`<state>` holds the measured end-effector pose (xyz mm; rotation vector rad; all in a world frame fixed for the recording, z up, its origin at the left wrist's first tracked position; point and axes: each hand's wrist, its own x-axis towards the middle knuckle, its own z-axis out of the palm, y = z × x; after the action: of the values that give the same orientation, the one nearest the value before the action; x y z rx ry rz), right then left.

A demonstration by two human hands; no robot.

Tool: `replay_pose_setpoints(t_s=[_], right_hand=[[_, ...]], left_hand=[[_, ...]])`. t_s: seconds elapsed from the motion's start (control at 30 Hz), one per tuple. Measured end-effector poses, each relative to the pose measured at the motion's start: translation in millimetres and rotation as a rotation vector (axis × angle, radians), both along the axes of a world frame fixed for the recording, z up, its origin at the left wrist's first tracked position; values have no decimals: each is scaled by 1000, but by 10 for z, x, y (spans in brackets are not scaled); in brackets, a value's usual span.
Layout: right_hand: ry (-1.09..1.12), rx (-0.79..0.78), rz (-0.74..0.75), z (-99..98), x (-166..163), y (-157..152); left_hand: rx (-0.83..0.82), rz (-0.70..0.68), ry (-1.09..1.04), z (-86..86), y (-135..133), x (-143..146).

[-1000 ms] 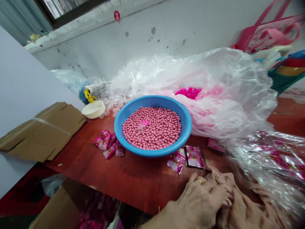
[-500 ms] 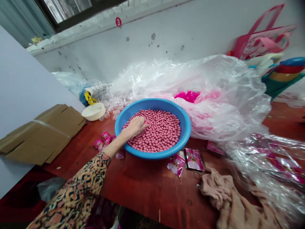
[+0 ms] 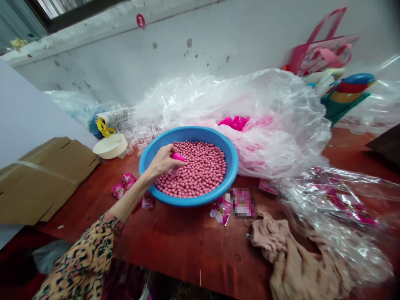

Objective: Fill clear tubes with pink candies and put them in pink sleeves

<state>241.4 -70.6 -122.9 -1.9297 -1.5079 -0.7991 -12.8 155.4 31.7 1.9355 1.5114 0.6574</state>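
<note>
My left hand [image 3: 165, 160] reaches in from the lower left, over the left part of a blue plastic basin [image 3: 231, 173]. Its fingers are closed on a small bright pink piece [image 3: 178, 157], whose lower part is hidden by the fingers; its exact kind does not show. Beneath the hand the basin is filled with pink beads [image 3: 200, 171]. My right hand is out of view.
Pink packets [image 3: 220, 210] lie around the basin. Clear plastic bags [image 3: 268, 146] are heaped behind it, a beige cloth [image 3: 293, 254] sits at front right. Flattened cardboard [image 3: 46, 175] and a white round dish [image 3: 110, 146] are at left.
My left hand has come up from the beads and slightly back toward the left, and the bright pink piece now shows in its fingers. The whole view has shifted a little.
</note>
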Motion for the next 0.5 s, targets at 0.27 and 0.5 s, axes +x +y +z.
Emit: replay_pose_setpoints(t_s=[0.27,0.5], right_hand=[[-40,5,2,10,-10,11],[117,-97,190,209,90,-73]], left_hand=[[-107,44,-679,36,-582,177],[-187,-47,-597,-185,-750,176]])
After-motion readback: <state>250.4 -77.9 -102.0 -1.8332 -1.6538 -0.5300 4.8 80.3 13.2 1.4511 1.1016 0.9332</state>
